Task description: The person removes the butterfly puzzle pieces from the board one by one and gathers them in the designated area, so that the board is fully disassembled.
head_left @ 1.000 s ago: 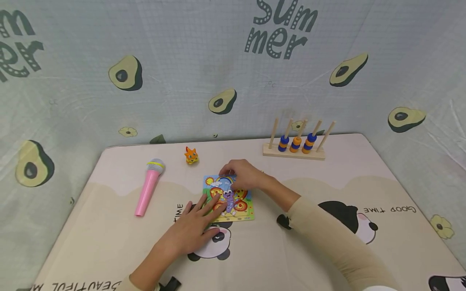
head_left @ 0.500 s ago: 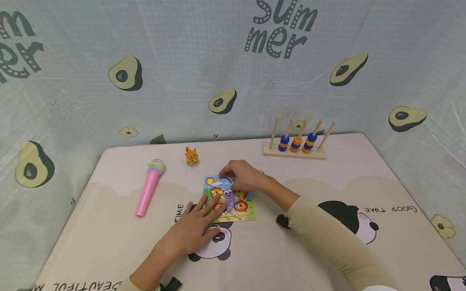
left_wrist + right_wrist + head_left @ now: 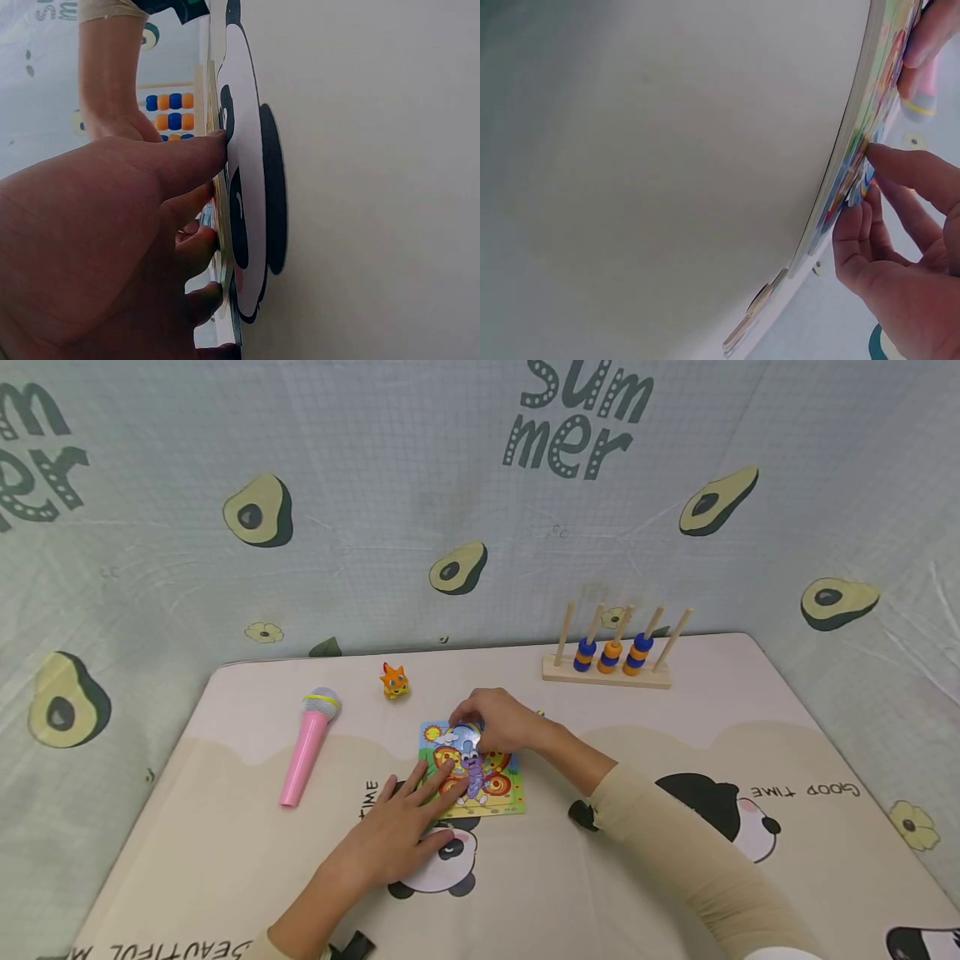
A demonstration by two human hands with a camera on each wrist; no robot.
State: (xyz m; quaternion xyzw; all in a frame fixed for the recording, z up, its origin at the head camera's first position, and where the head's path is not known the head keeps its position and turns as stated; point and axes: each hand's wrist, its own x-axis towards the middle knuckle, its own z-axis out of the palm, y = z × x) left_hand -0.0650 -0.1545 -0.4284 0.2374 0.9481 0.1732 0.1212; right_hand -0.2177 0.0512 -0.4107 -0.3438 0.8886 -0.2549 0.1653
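Note:
A colourful butterfly jigsaw puzzle [image 3: 512, 802] lies flat in the middle of the table in the head view. My left hand [image 3: 393, 835] rests with spread, fairly straight fingers over its lower left corner. At its top edge is my right hand [image 3: 506, 720], thumb and fingers curled around a blue puzzle piece [image 3: 467, 737]. In the right wrist view, fingertips and thumb of the right hand [image 3: 907, 232] pinch that piece, slightly tilted at the board's surface. The left wrist view has the left thumb and fingertips along the board's edge.
A pink toy microphone [image 3: 303, 756] lies to the left. Further back stand a small orange figurine [image 3: 394, 681] and a wooden bead abacus [image 3: 607, 675]. Something small and yellow [image 3: 541, 713] peeks out behind the right wrist. Loose flat pieces [image 3: 757, 307] lie on the tabletop.
Both hands stay nearly in place. The right fingers shift very slightly at the puzzle's top edge, and the blue piece there now catches a bright glint.

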